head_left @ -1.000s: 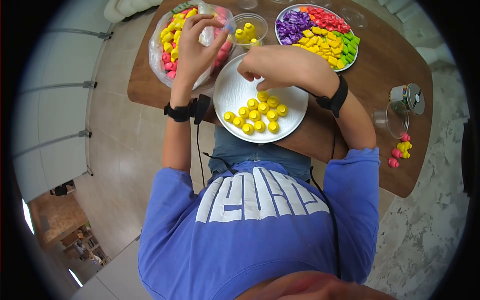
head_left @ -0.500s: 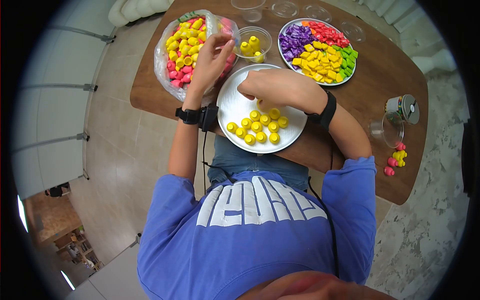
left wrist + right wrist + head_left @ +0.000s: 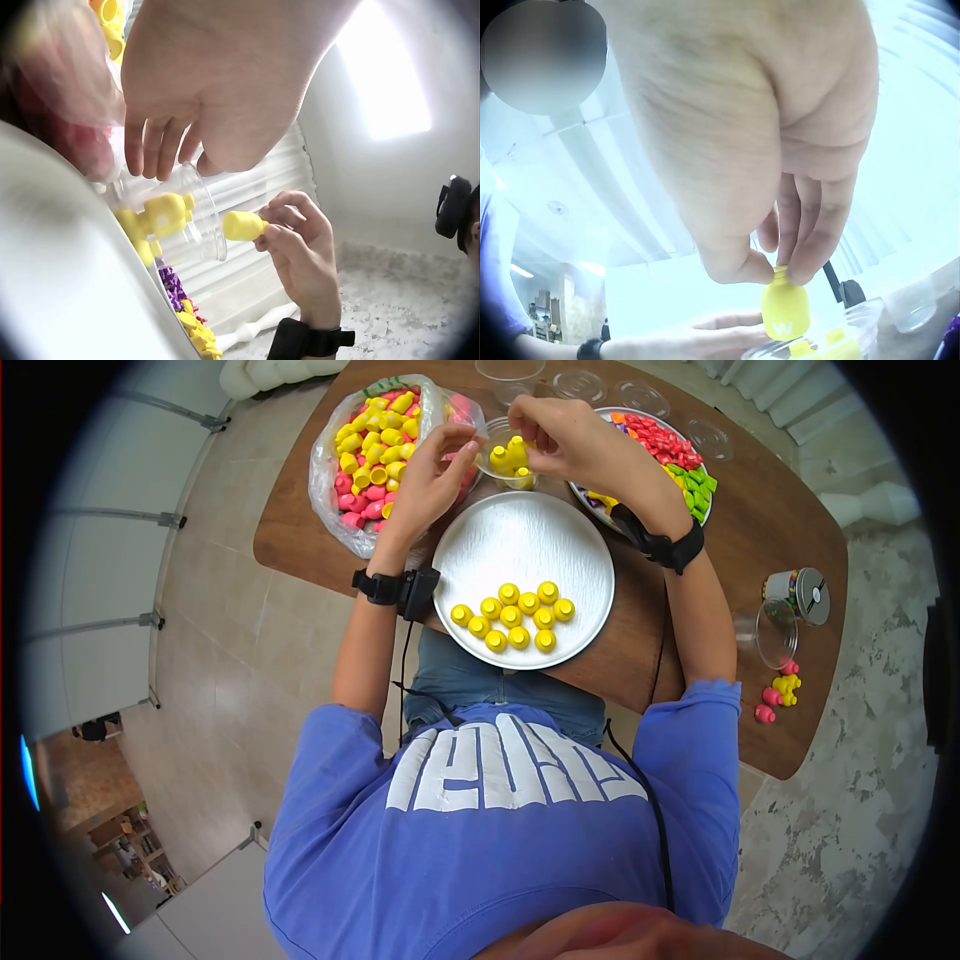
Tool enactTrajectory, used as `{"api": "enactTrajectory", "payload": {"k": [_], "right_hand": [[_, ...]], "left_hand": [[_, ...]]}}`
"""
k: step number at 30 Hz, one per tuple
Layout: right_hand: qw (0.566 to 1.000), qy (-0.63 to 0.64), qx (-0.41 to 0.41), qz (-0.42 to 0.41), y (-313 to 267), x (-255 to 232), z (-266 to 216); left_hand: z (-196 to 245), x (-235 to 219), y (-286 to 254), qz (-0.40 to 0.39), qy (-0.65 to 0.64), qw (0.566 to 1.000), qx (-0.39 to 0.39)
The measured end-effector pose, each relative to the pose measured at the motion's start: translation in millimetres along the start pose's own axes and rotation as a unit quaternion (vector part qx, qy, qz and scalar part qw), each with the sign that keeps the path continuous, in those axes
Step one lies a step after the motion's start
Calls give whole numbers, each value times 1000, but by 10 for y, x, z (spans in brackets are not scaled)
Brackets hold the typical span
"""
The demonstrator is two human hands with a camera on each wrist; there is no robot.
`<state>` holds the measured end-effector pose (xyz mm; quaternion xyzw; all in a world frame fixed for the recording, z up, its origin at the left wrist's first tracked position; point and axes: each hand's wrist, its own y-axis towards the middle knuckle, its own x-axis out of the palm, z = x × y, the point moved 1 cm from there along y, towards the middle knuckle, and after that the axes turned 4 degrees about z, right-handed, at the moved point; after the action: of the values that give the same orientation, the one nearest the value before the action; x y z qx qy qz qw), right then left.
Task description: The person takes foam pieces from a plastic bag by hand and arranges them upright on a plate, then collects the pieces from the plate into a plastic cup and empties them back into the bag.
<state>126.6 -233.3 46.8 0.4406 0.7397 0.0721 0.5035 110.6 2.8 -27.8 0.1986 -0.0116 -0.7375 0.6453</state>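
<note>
My right hand [image 3: 590, 445] pinches a small yellow toy bottle [image 3: 786, 309] by its neck, between thumb and fingertips. A letter W marks its side. The bottle is over the mouth of a clear plastic cup [image 3: 217, 244], which has several yellow bottles [image 3: 166, 216] inside. My left hand [image 3: 428, 485] is at the cup's left side, its fingers [image 3: 154, 146] fairly straight and its tips right at the rim. Below both hands is a white plate [image 3: 520, 535], with several yellow bottles [image 3: 511, 617] standing on its near half.
Left of the cup, a plastic bag [image 3: 325, 485] holds yellow and pink pieces. A plate [image 3: 706, 510] of colourful wrapped pieces lies behind my right hand. On the right are a jar [image 3: 812, 598], a tipped clear cup [image 3: 776, 632] and several loose bottles [image 3: 786, 688].
My right hand has lifted a yellow bottle off the white plate and moved it up and away from me to the clear cup. My left hand has stayed beside the cup.
</note>
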Motion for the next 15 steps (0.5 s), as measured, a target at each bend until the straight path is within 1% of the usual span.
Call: {"api": "enactTrajectory", "payload": {"k": [5, 7, 10, 13, 15], "right_hand": [[999, -25, 8, -32, -31, 125, 86], [998, -19, 40, -53, -29, 148, 102], [998, -19, 48, -48, -36, 183, 104], [998, -31, 26, -42, -48, 213, 121], [998, -36, 17, -39, -52, 223, 116]], "left_hand": [[-31, 1, -21, 5, 7, 1000, -6], [-52, 12, -18, 37, 3, 999, 27], [-56, 1, -21, 36, 12, 998, 43], [-32, -3, -24, 31, 0, 999, 23], [-5, -5, -37, 33, 5, 999, 23]]}}
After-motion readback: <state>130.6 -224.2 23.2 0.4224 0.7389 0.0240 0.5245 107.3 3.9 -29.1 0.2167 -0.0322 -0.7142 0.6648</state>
